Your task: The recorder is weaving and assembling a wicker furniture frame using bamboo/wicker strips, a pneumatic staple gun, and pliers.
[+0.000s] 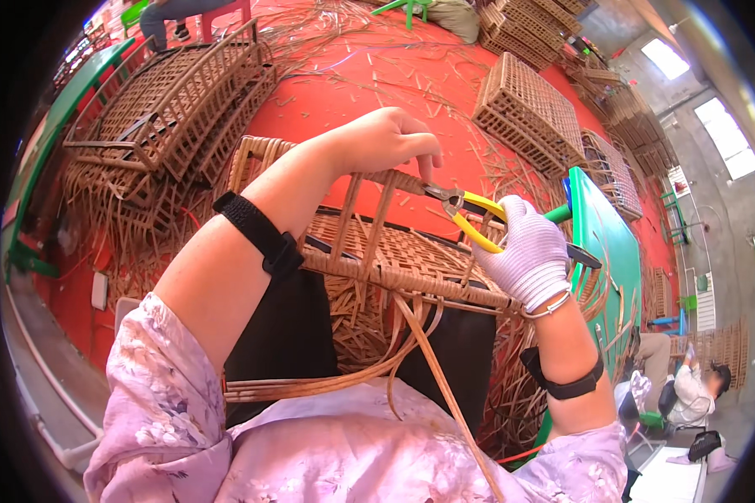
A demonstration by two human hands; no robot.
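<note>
Fingers of the bare left hand (390,141) bend downward above a woven basket (411,277), their tips just beside the nose of the pliers (452,201); whether they pinch anything, I cannot tell. Gloved fingers of the right hand (524,243) are wrapped around the yellow handles, which stand spread apart. At the far left a green table (59,121) runs along the edge of view, and next to it a stack of brown baskets (172,101) rests on the red floor (352,92), loose strips heaped about its foot. Behind that stack, a seated person's leg (172,10) shows near a red stool (239,10). A black strap (260,230) circles the left forearm (302,180), which passes over the woven basket's left part. In the middle, the woven basket lies above dark cloth (445,360), with long pale strips (310,386) trailing from its near edge, leftward and down over flowered clothing (335,453). The pliers' nose is at the basket's wrapped top bar. Right of the glove, a green tabletop (600,235) appears steeply slanted; beyond it, up and to its left, more baskets (528,113) are stacked. At lower right, a person in white (692,398) sits near a white table (671,478).
</note>
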